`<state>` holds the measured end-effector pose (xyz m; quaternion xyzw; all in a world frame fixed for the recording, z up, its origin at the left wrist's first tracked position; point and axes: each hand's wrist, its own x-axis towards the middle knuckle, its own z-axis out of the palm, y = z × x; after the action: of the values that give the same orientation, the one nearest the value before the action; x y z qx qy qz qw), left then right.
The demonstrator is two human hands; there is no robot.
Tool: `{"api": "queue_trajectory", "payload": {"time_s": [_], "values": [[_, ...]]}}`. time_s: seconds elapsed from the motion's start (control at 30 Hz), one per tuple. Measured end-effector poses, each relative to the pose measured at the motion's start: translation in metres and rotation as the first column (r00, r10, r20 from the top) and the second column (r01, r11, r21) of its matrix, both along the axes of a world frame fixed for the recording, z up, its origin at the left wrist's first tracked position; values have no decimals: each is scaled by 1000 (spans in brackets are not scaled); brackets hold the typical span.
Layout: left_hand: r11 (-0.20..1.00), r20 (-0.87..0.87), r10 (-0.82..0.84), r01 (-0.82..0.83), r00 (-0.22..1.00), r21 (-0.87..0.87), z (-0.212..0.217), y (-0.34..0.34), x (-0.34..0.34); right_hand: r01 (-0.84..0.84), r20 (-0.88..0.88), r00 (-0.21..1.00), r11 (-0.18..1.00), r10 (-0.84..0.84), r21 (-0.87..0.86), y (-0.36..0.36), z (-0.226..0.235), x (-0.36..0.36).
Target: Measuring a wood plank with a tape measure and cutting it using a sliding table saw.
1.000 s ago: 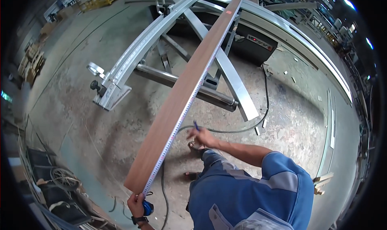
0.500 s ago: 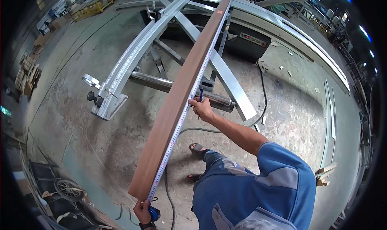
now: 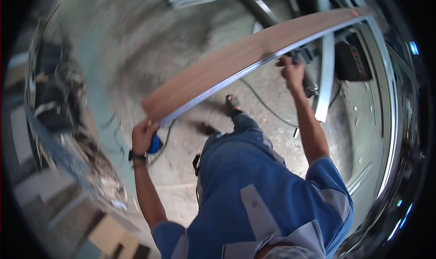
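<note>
Left hand (image 3: 142, 137): fingers closed at the near end of the wooden board (image 3: 218, 70), gripping the blue tape measure (image 3: 156, 144) just below that end. Dark band (image 3: 138, 157) on the left wrist.

Board: reaches from the left hand away to the upper right, in front of the person; its far part lies over a silver metal bar (image 3: 326, 77). It looks bowed (fisheye bend, presumably). Pale tape strip (image 3: 218, 87) runs along the long edge facing the person.

Right hand (image 3: 293, 73): fingers curled around a dark blue pen (image 3: 296, 58) (view smeared, outline poor), just beside that edge, well along from the left hand. Contact with the board: cannot tell.

Surroundings: dark box (image 3: 352, 61) to the right of the bar; cable (image 3: 263, 100) on the concrete floor (image 3: 181, 41) between board and bar.
</note>
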<state>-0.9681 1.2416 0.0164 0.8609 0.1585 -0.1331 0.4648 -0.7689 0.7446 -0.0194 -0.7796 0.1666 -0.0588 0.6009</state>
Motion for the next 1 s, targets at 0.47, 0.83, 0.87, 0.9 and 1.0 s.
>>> {"api": "queue_trajectory", "payload": {"time_s": [0.47,0.83,0.87,0.9,1.0], "values": [[986,-32,105,-108,994,-130,-6,1,-11,-836,72,546,536,835,116,152,36,-25],[976,-56,93,-102,994,-195,-12,7,-9,-927,5,365,364,931,-88,156,19,-15],[969,-46,117,-124,992,-215,-13,6,-9,-930,23,358,359,933,-77,156,18,-14],[961,-36,140,-145,989,-236,-13,5,-8,-933,40,351,353,935,-66,156,17,-14],[965,-52,117,-126,992,-229,-11,6,-6,-932,55,348,352,936,-89,155,17,-14]]}}
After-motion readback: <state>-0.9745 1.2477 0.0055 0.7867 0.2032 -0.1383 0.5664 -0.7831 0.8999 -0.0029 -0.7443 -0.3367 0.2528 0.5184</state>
